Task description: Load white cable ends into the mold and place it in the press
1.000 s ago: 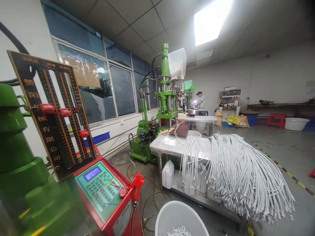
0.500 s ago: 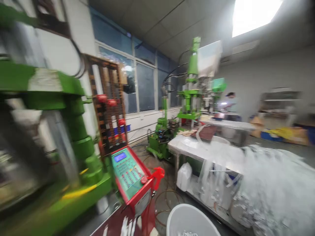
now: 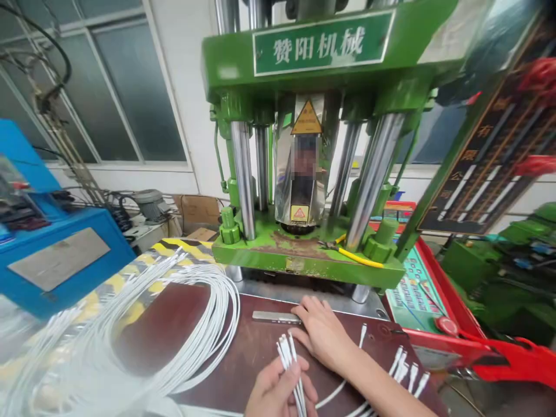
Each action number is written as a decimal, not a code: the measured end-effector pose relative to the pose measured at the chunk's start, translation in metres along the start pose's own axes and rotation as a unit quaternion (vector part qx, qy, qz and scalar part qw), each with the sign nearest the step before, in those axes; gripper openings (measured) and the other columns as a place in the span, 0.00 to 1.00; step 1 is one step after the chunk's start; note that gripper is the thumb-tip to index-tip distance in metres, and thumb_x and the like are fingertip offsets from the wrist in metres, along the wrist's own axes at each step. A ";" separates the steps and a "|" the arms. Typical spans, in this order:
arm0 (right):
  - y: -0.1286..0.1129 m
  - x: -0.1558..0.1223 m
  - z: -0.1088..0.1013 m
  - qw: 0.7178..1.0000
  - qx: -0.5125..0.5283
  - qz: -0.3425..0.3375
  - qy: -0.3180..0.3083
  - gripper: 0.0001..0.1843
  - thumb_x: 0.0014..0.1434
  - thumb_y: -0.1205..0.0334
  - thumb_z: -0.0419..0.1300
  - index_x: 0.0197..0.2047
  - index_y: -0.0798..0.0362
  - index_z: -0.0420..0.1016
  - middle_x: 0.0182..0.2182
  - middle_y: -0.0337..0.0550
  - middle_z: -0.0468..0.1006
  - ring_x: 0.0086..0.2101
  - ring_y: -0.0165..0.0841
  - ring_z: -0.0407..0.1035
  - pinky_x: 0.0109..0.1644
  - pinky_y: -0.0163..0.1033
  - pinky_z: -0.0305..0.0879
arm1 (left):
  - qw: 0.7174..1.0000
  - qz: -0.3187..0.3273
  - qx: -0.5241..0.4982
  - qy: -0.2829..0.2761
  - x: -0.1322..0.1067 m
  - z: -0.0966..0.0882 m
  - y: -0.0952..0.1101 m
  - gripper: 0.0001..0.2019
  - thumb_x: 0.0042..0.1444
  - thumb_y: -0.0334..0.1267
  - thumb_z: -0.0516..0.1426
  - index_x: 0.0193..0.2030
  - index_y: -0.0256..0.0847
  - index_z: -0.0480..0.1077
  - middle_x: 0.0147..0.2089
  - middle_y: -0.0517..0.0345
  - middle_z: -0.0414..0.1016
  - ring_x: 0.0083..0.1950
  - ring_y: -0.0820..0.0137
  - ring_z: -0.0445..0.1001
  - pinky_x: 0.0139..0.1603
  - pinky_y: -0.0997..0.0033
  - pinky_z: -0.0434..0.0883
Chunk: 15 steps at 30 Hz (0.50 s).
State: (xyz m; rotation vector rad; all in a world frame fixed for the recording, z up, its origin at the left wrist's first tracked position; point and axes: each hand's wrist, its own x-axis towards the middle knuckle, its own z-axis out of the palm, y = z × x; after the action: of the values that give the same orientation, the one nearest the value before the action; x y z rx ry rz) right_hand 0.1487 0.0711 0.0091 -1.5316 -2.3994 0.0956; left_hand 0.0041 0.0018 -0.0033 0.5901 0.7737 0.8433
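Note:
My left hand [image 3: 278, 392] is at the bottom edge, closed around a small bundle of white cable ends [image 3: 290, 362] that stick upward. My right hand [image 3: 320, 331] lies palm down on the dark brown worktable [image 3: 256, 347], fingers spread, fingertips touching a flat metal strip [image 3: 276, 317]. Several more white cable ends [image 3: 406, 370] lie to the right of my right forearm. A large loop of white cables [image 3: 186, 341] rests on the table to the left.
A green press machine [image 3: 304, 174] stands right behind the table, with chrome columns and a yellow warning label. Its red control box with a keypad [image 3: 412, 284] is at the right. A blue machine [image 3: 52, 255] is at the left, under windows.
The view swung left and down from the workshop floor and the distant cable tables to the press in front of me. Both my hands and the cable ends have come into view.

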 end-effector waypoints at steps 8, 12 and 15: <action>0.007 -0.002 -0.012 0.986 0.156 0.042 0.031 0.09 0.64 0.56 0.48 0.42 0.51 0.63 0.35 0.42 0.70 0.36 0.36 0.65 0.40 0.41 0.60 | 0.999 -0.022 0.027 -0.022 0.009 0.005 -0.004 0.20 0.46 0.52 0.61 0.32 0.37 0.63 0.26 0.57 0.73 0.19 0.76 0.68 0.19 0.77 0.57; 0.007 -0.013 -0.035 0.902 0.415 0.120 -0.007 0.17 0.63 0.53 0.49 0.53 0.48 0.60 0.31 0.37 0.71 0.25 0.29 0.63 0.29 0.36 0.60 | 0.991 0.013 0.132 -0.009 0.016 0.005 -0.009 0.22 0.46 0.56 0.59 0.30 0.35 0.64 0.23 0.57 0.72 0.16 0.78 0.64 0.17 0.77 0.52; 0.010 -0.017 -0.038 0.808 0.563 0.168 -0.046 0.25 0.61 0.50 0.52 0.58 0.50 0.60 0.31 0.39 0.71 0.22 0.26 0.60 0.24 0.33 0.58 | 0.981 0.020 0.192 0.011 0.019 0.007 -0.010 0.24 0.45 0.59 0.58 0.30 0.36 0.64 0.22 0.58 0.71 0.15 0.79 0.62 0.17 0.77 0.50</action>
State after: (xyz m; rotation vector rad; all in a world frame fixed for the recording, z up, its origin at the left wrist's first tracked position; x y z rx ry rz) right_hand 0.1742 0.0563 0.0398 -1.2450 -1.4658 1.3947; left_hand 0.0225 0.0109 -0.0134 0.9415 0.9566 0.7419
